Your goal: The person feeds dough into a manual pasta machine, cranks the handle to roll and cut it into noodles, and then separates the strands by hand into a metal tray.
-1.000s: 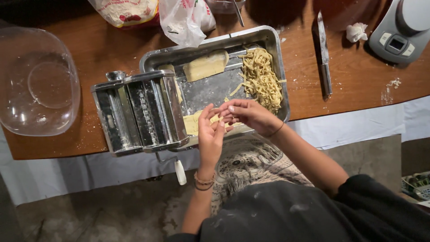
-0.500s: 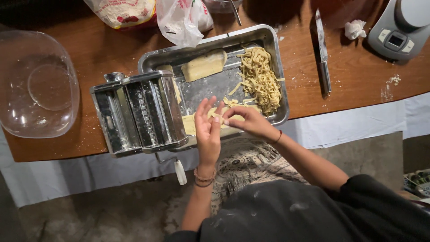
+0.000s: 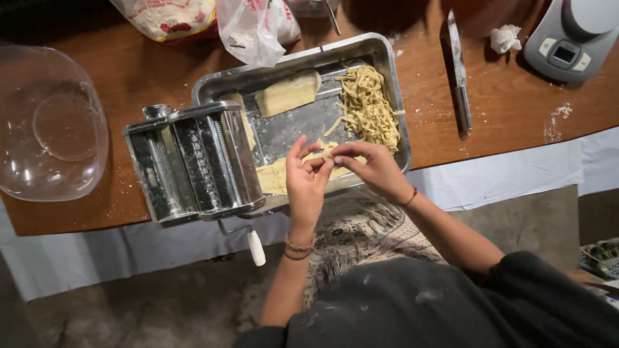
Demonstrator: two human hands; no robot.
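Hands meet low in the middle of the frame, at the near edge of a wooden counter. Left hand is raised with fingers upright, right hand curled in from the right; both grips are pinched narrow on the same strip of dough, thumbs and fingertips closed on its pale end. That strip belongs to a flat dough sheet lying in the near corner of a metal tray, just beside the hands. Bracelets ring the left wrist, a thin band the right, and a dark, flour-dusted sleeve fills the lower right of the frame.

Left of the hands stands a chrome pasta machine, touching the tray's left side, its white-tipped crank handle hanging down past the counter's edge. Farther back in the tray, a heap of cut noodles lies along the right side and a folded dough piece sits toward the far left corner.

At far left rests a clear plastic bowl. Right of the tray, a knife lies lengthwise, well apart from the hands. Along the top edge sit two plastic bags, a crumpled tissue and, in the upper right corner, a grey kitchen scale.
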